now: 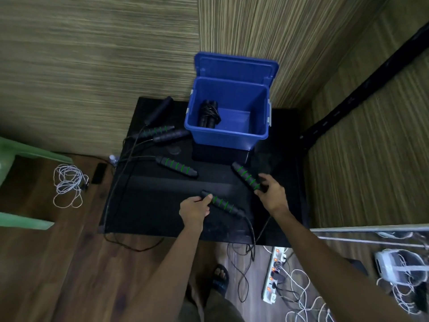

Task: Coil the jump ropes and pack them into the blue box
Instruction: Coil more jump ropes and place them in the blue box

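At lower centre of the frame, one green-ringed handle (222,204) is gripped by the left hand (194,209), and its partner handle (248,176) is held by the curled fingers of the right hand (271,194); their cord hangs uncoiled off the black table (144,205). One coiled rope (208,114) is already packed in the blue box (226,133), upper centre. Four handles (176,167) remain loose at centre left; most work is judged outstanding.
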